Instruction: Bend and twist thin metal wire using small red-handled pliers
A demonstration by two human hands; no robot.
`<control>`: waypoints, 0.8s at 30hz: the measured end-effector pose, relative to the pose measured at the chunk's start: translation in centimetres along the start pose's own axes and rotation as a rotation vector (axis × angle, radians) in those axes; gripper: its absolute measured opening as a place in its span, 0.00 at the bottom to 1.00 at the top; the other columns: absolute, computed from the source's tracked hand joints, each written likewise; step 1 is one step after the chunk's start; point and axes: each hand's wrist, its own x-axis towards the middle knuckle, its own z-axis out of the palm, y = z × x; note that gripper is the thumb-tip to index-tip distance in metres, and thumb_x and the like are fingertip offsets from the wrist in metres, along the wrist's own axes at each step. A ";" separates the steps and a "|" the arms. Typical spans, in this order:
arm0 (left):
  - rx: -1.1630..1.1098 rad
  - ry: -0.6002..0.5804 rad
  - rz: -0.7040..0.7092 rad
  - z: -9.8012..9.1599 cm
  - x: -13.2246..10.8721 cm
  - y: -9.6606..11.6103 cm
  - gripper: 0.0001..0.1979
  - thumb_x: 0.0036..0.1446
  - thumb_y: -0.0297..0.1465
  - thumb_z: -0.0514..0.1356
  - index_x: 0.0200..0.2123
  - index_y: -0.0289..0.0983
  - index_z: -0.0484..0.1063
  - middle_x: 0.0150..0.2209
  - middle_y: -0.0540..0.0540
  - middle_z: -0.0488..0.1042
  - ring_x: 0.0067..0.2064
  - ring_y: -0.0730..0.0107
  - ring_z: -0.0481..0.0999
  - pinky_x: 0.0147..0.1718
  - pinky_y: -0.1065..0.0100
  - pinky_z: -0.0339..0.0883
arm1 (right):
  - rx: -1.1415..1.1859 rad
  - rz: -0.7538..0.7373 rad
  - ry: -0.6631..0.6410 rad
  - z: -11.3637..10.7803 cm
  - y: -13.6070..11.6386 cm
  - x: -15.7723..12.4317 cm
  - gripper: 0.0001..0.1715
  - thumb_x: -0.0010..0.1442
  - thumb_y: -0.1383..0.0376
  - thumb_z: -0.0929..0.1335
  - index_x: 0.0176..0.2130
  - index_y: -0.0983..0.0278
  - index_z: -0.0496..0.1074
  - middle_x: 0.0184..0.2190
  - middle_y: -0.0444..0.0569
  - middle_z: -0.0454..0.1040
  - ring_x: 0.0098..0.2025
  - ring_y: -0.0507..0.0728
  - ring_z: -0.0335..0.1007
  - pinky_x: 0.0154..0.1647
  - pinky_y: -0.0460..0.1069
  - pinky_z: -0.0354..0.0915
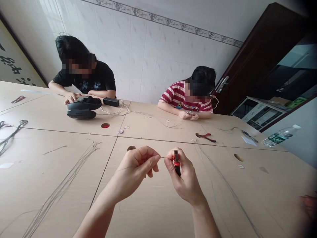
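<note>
Above the near middle of the table [148, 211], the left hand [138, 165] pinches a thin wire [162, 157] between thumb and forefinger, its other fingers curled. The wire's short visible stretch runs left to right, over to the pliers [176, 162]. The right hand [184, 180] is wrapped tightly round them, with their long axis near to far and the tip pointing away. Farther right lie spare pliers [205, 136], to the left a wire bundle [64, 185], and a table hole [131, 148] just beyond the left hand.
</note>
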 end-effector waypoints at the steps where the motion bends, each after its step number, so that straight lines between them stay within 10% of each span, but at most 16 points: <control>1: -0.004 0.002 0.004 0.0 0.0 0.0 0.13 0.63 0.41 0.57 0.33 0.38 0.72 0.27 0.51 0.73 0.27 0.76 0.68 0.26 0.73 0.62 | 0.000 0.001 -0.003 0.0 0.0 0.0 0.08 0.68 0.65 0.61 0.34 0.60 0.59 0.29 0.42 0.59 0.30 0.52 0.58 0.29 0.47 0.57; 24: 0.101 0.008 -0.010 -0.6 -0.5 0.4 0.14 0.62 0.41 0.56 0.30 0.38 0.71 0.24 0.52 0.70 0.24 0.75 0.68 0.26 0.73 0.63 | -0.076 0.027 0.136 -0.6 1.3 0.3 0.09 0.67 0.65 0.62 0.33 0.60 0.59 0.28 0.42 0.60 0.29 0.52 0.58 0.31 0.47 0.58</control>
